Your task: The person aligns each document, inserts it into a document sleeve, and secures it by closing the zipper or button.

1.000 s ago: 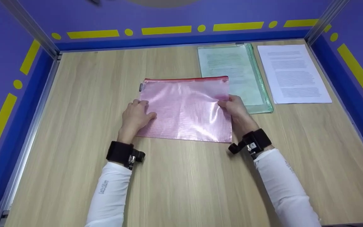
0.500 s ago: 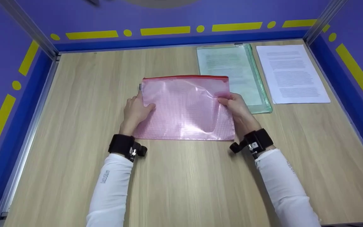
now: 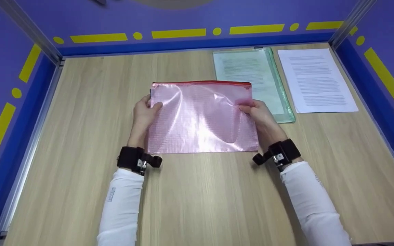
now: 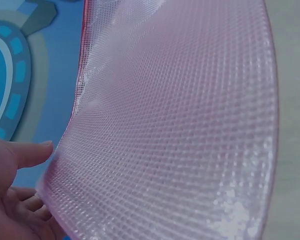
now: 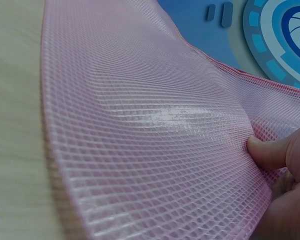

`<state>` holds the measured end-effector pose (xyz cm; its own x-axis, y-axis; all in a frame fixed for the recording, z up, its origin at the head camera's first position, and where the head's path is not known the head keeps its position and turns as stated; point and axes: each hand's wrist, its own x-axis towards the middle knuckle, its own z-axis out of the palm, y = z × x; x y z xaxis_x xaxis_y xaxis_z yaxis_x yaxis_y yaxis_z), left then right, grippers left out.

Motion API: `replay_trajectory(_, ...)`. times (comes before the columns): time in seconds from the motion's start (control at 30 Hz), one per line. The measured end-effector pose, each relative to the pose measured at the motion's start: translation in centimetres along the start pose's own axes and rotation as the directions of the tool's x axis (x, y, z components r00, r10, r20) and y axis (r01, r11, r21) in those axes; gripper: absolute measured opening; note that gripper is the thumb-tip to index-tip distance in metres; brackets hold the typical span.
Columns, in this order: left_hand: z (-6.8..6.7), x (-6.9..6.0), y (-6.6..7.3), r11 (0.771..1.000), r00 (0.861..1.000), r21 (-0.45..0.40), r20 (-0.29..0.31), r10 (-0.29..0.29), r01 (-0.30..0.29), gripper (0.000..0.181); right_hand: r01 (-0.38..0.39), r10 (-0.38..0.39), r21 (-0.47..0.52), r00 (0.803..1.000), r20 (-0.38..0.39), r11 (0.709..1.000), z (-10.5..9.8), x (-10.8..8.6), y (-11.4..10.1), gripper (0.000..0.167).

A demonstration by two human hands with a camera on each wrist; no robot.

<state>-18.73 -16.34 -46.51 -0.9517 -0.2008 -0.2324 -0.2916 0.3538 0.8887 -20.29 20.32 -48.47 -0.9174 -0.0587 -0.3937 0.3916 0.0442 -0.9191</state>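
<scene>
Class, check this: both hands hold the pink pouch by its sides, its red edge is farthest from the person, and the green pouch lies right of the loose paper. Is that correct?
No: the green pouch lies left of the loose paper, as the head view shows. The rest stands: left hand and right hand hold the pink pouch by its sides, red edge farthest away.

Blue panels walling a table suggest a work booth
</scene>
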Motion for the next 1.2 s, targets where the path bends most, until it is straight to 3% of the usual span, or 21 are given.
replay_trajectory(0.17, 0.0, -0.2, -0.2, 0.985, 0.999, -0.169, 0.006, -0.032, 0.033, 0.047, 0.025, -0.025, -0.051, 1.000, -0.002, 0.998, -0.1, 0.1, 0.0, 0.020)
replay_trajectory(0.33, 0.1, -0.8, -0.8, 0.977, 1.000, -0.215, -0.021, -0.017, 0.012, 0.034, 0.023, -0.024, -0.067, 0.999, -0.021, 0.997, -0.9, 0.3, 0.1, 0.026)
replay_trajectory(0.43, 0.6, -1.1, -1.0, 0.973, 0.997, -0.220, -0.061, 0.051, -0.063, 0.026, 0.030, -0.035, -0.098, 0.999, -0.042, 0.995, -1.5, 0.3, 0.0, 0.029)
replay_trajectory(0.57, 1.7, -1.5, -1.1, 0.967, 0.980, -0.186, -0.129, 0.152, -0.174, 0.018, 0.040, -0.048, -0.131, 0.997, -0.055, 0.991, -2.2, 0.3, -0.4, 0.036)
replay_trajectory(0.77, 2.7, -1.6, -1.1, 0.947, 0.961, -0.216, -0.191, 0.198, -0.238, 0.013, 0.032, -0.033, -0.039, 0.999, -0.031, 0.999, -3.2, 1.2, -1.8, 0.057)
replay_trajectory(0.97, 3.0, -1.4, -1.4, 0.923, 0.961, -0.270, -0.122, 0.249, -0.274, 0.016, 0.057, -0.054, 0.069, 0.997, -0.053, 0.996, -3.9, 2.4, -3.0, 0.055)
replay_trajectory(1.2, 2.5, -1.3, -1.6, 0.919, 0.958, -0.281, -0.008, 0.287, -0.278, 0.032, 0.113, -0.115, -0.029, 0.988, -0.098, 0.993, -3.6, 2.4, -3.0, 0.036)
